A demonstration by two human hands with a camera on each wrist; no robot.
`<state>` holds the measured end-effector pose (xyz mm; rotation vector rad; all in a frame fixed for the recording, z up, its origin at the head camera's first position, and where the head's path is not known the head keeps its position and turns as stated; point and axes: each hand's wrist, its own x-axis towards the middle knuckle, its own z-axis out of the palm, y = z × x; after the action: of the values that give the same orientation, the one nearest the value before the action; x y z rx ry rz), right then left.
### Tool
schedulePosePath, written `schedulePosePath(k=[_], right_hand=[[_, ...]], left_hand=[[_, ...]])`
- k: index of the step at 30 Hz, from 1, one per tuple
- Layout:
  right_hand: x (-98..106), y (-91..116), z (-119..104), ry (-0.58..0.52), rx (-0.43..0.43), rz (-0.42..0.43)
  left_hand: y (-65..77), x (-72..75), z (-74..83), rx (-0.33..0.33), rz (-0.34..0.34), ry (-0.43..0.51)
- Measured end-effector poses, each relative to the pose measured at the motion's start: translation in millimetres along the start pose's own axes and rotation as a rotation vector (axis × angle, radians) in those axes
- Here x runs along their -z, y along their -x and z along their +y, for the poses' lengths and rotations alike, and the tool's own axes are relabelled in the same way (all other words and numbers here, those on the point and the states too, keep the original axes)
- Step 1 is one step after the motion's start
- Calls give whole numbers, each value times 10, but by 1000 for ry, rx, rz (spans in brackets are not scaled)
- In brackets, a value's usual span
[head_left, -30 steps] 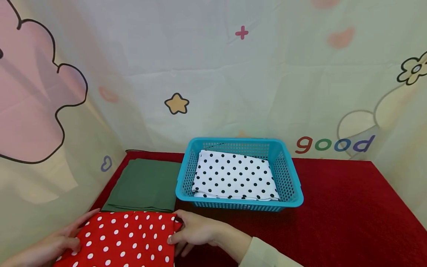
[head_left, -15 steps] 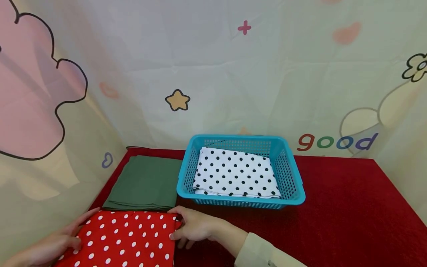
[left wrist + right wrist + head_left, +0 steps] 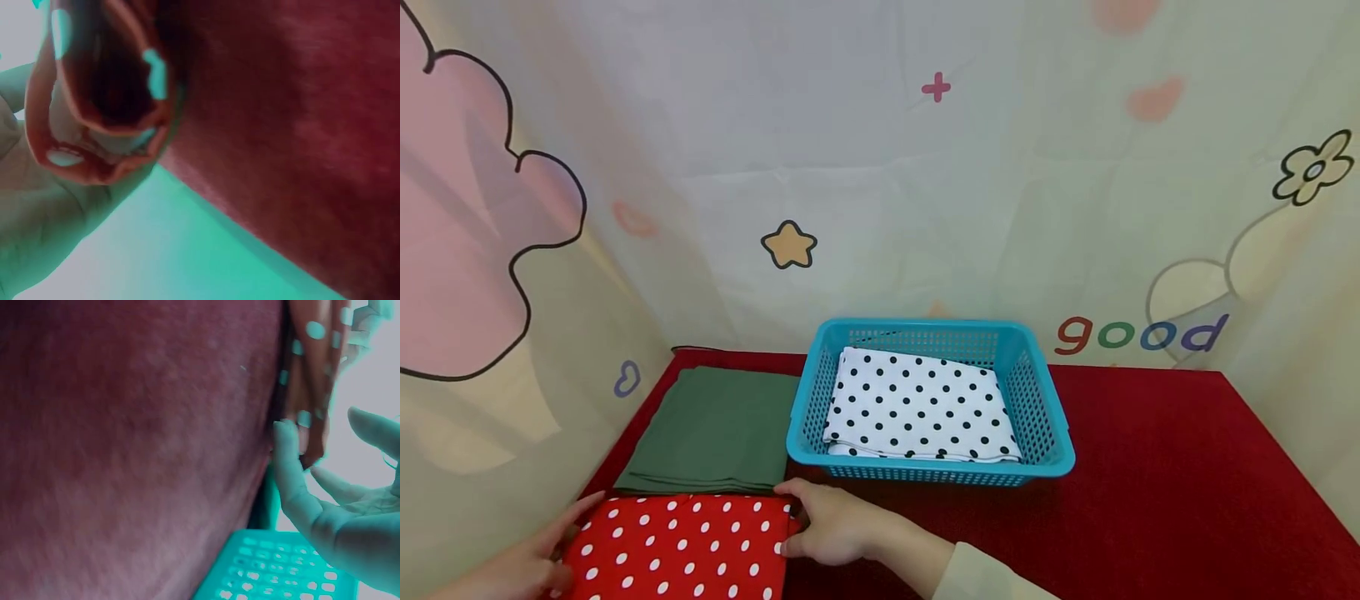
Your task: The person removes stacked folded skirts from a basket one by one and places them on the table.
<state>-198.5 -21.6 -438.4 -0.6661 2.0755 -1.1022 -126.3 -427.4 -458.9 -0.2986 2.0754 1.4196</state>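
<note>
A folded red cloth with white polka dots lies at the front left, cut off by the bottom of the head view. My left hand holds its left side, and the left wrist view shows the looped fold against that hand. At the opposite side, my right hand grips the edge between thumb and fingers, forefinger by the far corner. In the right wrist view a fingertip touches the hanging edge. Right behind the red cloth sits a folded dark green cloth.
A blue plastic basket stands at the back middle, holding a folded white cloth with black dots. Dark red fabric covers the table. A printed white curtain encloses the back and sides.
The head view has tilted, so everything sits slightly lower in it. The right hand's lower fingers, seen beside the cloth before, are now hidden. Both hands stay at the cloth's sides.
</note>
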Motion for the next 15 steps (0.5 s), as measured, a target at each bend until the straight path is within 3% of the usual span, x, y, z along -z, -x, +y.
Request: schedulePosePath(k=[4, 8, 15], right_hand=[[90, 83, -36, 67, 6, 13], [156, 141, -49, 50, 8, 22], [292, 248, -95, -93, 80, -34]], left_hand=[[-14, -16, 135, -3, 114, -149], [14, -15, 282, -46, 193, -278], [106, -125, 673, -171, 258, -347]])
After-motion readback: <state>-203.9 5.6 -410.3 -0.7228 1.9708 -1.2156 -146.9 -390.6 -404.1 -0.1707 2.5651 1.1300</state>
